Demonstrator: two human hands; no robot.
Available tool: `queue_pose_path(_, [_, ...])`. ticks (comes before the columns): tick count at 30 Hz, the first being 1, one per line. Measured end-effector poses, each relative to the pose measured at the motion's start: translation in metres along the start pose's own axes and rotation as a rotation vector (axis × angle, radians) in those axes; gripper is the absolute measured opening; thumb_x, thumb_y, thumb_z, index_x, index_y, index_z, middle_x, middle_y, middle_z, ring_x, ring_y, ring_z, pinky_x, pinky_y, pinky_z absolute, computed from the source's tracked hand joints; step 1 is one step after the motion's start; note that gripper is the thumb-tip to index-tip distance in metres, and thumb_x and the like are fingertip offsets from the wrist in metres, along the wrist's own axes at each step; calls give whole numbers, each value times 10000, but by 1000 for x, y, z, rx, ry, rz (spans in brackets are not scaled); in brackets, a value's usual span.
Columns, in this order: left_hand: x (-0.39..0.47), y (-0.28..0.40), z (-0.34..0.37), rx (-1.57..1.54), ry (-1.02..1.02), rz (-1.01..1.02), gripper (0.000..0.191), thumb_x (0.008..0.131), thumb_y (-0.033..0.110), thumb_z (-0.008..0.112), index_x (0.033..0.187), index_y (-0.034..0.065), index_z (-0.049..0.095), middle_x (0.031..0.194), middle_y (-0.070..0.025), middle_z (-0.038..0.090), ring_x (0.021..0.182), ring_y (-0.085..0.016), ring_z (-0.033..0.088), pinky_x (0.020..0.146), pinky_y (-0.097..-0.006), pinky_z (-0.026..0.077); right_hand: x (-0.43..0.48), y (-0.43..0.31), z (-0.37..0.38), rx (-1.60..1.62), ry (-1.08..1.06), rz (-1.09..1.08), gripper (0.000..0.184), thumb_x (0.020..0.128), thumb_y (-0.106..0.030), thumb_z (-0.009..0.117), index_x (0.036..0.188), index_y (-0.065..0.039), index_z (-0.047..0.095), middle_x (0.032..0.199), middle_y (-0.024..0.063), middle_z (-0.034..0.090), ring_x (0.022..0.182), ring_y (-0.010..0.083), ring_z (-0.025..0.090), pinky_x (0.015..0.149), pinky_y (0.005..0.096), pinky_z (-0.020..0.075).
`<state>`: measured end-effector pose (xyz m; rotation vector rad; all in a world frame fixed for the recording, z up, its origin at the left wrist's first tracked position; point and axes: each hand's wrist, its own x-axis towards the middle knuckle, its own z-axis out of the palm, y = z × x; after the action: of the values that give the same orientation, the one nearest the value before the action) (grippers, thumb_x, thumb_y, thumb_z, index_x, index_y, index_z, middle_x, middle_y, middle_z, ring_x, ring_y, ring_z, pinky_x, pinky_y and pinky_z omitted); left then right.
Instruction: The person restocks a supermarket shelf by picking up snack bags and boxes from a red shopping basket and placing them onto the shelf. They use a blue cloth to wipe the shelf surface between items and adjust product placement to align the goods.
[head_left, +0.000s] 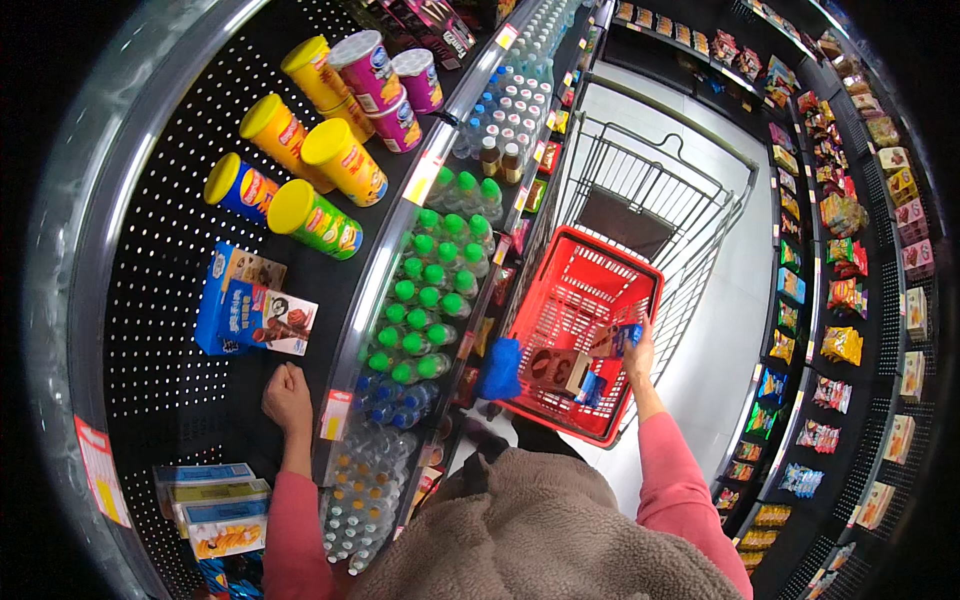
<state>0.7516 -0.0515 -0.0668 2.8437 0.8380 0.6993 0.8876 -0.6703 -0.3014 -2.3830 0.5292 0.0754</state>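
My left hand (287, 395) is closed in a loose fist above the black shelf, with nothing seen in it. Just beyond it stand blue snack boxes (238, 311) with a penguin and chocolate rolls printed on them. My right hand (639, 356) reaches over the red plastic shopping basket (517, 330) and grips a small blue packet (628, 337) near the basket's right wall. Inside the basket lie a brown cardboard box (551, 367) and another blue packet (591, 390). A blue cloth (501, 369) hangs over the basket's left rim.
The basket rests on a wire shopping cart (697, 277) in the aisle. Chip canisters (315, 217) stand on the left shelf, with cookie boxes (225, 529) nearer me. Bottles with green caps (431, 296) fill a lower shelf. Bagged snacks (844, 341) line the right shelves.
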Motion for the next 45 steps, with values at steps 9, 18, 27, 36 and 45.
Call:
queue_pose_path(9, [-4, -16, 5, 21, -18, 15, 401, 963, 204, 642, 660, 37, 440, 587, -164, 442, 511, -353, 463, 509, -472, 327, 14, 1, 36, -182, -172, 155, 636, 900, -59, 621, 1496, -222, 473, 1219, 285, 559, 1067, 474, 645, 909, 549, 523])
queue_pose_path(18, [-6, -31, 4, 15, -56, 11, 378, 967, 193, 629, 681, 23, 449, 601, -180, 424, 502, -322, 424, 509, -442, 332, 38, 12, 69, -273, -187, 131, 639, 892, -44, 630, 1490, -200, 471, 1196, 251, 559, 1024, 437, 675, 824, 514, 573])
queue_pose_path(27, [-7, -27, 0, 7, -56, 31, 354, 987, 176, 608, 697, 16, 480, 600, -169, 415, 502, -282, 425, 510, -412, 347, 45, 21, 73, -485, -263, 59, 508, 980, -91, 552, 1478, -157, 474, 1226, 267, 550, 1001, 443, 696, 802, 506, 597])
queue_pose_path(36, [-6, -16, 2, 26, -58, -15, 307, 955, 185, 633, 716, 21, 534, 633, -180, 497, 543, -315, 509, 537, -434, 394, 46, -5, 52, -590, -314, -21, 305, 1007, -235, 552, 1248, -51, 593, 1243, 280, 575, 1020, 429, 696, 838, 504, 596])
queue_pose_path(45, [-2, 5, -5, 48, -86, -49, 237, 893, 233, 675, 700, 111, 611, 680, -151, 624, 651, -388, 639, 563, -523, 459, -42, -245, 19, 356, -395, -525, 346, 932, -69, 712, 1271, -39, 648, 1107, 157, 655, 954, 244, 673, 713, 386, 579])
